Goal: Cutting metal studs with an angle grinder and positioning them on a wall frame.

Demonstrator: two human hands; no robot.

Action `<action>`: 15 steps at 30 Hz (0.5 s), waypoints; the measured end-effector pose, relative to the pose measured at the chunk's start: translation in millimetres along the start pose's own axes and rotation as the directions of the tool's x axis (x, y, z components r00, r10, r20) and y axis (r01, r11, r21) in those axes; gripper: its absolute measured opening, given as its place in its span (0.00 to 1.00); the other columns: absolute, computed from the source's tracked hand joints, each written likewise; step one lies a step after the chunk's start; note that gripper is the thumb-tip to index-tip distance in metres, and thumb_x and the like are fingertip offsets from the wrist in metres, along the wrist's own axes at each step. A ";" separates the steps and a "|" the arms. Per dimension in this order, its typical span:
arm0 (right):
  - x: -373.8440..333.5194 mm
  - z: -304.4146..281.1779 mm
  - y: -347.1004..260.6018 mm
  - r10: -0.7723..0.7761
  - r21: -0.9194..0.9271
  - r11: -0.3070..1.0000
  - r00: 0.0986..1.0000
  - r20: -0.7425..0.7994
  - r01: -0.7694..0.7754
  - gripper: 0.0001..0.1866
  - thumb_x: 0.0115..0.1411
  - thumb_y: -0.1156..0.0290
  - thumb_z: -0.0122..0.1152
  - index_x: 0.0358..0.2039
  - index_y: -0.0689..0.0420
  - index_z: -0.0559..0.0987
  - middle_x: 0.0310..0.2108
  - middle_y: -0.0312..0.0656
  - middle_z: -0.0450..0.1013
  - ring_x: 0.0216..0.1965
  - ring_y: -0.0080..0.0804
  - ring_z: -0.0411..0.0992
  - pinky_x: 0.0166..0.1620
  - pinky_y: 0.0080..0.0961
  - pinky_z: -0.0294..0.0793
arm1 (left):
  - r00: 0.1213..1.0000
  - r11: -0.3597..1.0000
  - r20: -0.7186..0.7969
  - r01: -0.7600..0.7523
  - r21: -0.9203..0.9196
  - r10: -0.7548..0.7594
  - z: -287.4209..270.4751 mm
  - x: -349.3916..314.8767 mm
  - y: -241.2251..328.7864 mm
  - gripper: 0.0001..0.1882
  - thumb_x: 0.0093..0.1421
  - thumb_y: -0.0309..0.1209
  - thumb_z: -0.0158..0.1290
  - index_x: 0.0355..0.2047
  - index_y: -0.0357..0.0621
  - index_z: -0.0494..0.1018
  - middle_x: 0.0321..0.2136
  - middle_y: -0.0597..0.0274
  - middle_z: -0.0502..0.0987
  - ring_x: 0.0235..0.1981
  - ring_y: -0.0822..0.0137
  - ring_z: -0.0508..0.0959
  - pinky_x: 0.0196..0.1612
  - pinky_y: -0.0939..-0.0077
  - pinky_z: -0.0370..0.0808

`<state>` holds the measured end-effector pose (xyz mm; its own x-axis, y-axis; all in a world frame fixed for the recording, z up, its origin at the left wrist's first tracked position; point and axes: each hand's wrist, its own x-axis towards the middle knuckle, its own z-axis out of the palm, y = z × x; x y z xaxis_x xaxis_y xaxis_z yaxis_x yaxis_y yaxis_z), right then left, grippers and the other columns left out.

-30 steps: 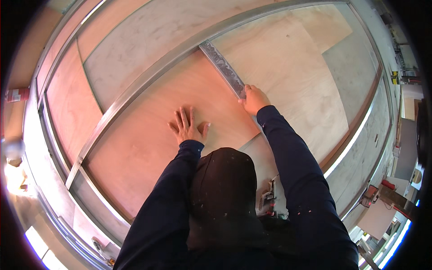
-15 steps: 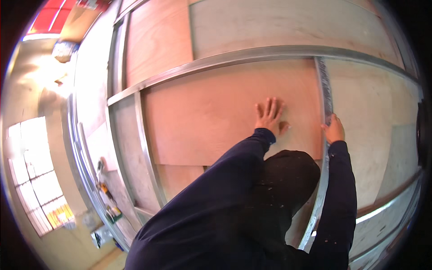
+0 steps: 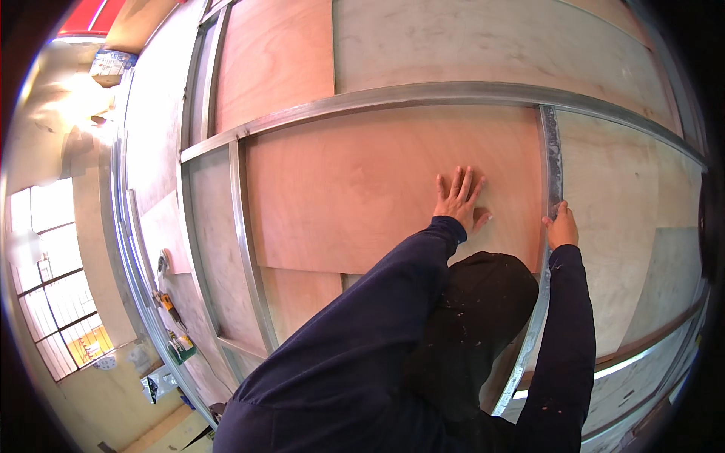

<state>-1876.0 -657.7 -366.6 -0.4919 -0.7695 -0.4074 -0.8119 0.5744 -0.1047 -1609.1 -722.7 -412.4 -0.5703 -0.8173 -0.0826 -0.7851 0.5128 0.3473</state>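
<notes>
1. Nearest the camera, two dark blue sleeves rise from the lower edge, with a black hood (image 3: 483, 302) speckled with pale flecks between them
2. The left hand (image 3: 458, 198) lies flat on the reddish plywood panel (image 3: 362, 189), palm down, fingers spread apart and pointing up, the thumb out to the right; it grips nothing
3. The right hand (image 3: 562, 226) is at the lower part of the upright metal stud (image 3: 553, 158), touching it where the reddish panel's right edge meets the paler board; the fingers look curled together against the metal, but whether they clamp it I cannot tell
4. That stud runs up from the right hand to a long horizontal metal rail (image 3: 423, 97) that crosses above the panel; below the hand the same strip carries on down past the hood toward the lower right
5. The reddish panel fills the bay between the rail, the stud on the right and another upright stud (image 3: 245, 226) on the left
6. Right of the held stud sits a paler plywood board (image 3: 619, 219); above the rail, more sheets, reddish on the left and pale on the right
7. Farther left, hand tools (image 3: 172, 317) with yellow and green parts rest along the frame's edge
8. Farthest, at the left rim, a bright barred window (image 3: 57, 302) in a pale wall
</notes>
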 end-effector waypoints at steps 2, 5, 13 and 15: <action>1.1 -1.5 -0.4 0.011 -0.001 1.000 0.999 0.053 -0.011 0.33 0.55 0.66 0.62 0.58 0.62 0.60 0.52 0.50 0.67 0.51 0.49 0.68 0.50 0.38 0.70 | 1.000 1.000 0.007 -0.001 -0.004 0.001 -0.3 1.5 -0.2 0.46 0.55 0.63 0.43 0.67 0.53 0.47 0.68 0.49 0.41 0.69 0.49 0.40 0.61 0.31 0.32; -4.7 -7.2 -10.5 0.008 0.021 1.000 1.000 0.008 -0.008 0.27 0.55 0.69 0.62 0.52 0.63 0.63 0.49 0.52 0.69 0.50 0.51 0.68 0.49 0.40 0.69 | 1.000 1.000 0.016 0.004 0.005 -0.004 0.3 -0.1 -1.3 0.46 0.55 0.63 0.43 0.67 0.54 0.46 0.68 0.49 0.41 0.69 0.49 0.40 0.61 0.30 0.31; -1.6 -10.2 -20.4 0.039 -0.014 0.999 0.997 0.069 -0.038 0.24 0.55 0.69 0.63 0.49 0.62 0.65 0.48 0.51 0.69 0.49 0.50 0.69 0.49 0.40 0.70 | 0.998 1.000 0.056 0.025 0.014 -0.025 -3.9 -0.7 -4.1 0.46 0.55 0.64 0.42 0.67 0.56 0.45 0.68 0.50 0.40 0.69 0.49 0.39 0.61 0.29 0.31; -1.2 -9.9 -13.4 0.040 -0.028 0.999 0.999 0.036 -0.039 0.23 0.55 0.69 0.63 0.48 0.62 0.66 0.47 0.51 0.69 0.49 0.50 0.70 0.49 0.41 0.70 | 0.998 1.000 0.067 0.018 0.015 -0.019 -2.1 1.4 -0.1 0.45 0.55 0.63 0.43 0.67 0.56 0.46 0.68 0.49 0.41 0.69 0.49 0.39 0.61 0.31 0.32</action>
<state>-1867.6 -667.3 -355.8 -0.5122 -0.7353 -0.4438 -0.8005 0.5960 -0.0635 -1609.4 -724.5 -410.6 -0.5706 -0.8071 -0.1518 -0.7985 0.5021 0.3322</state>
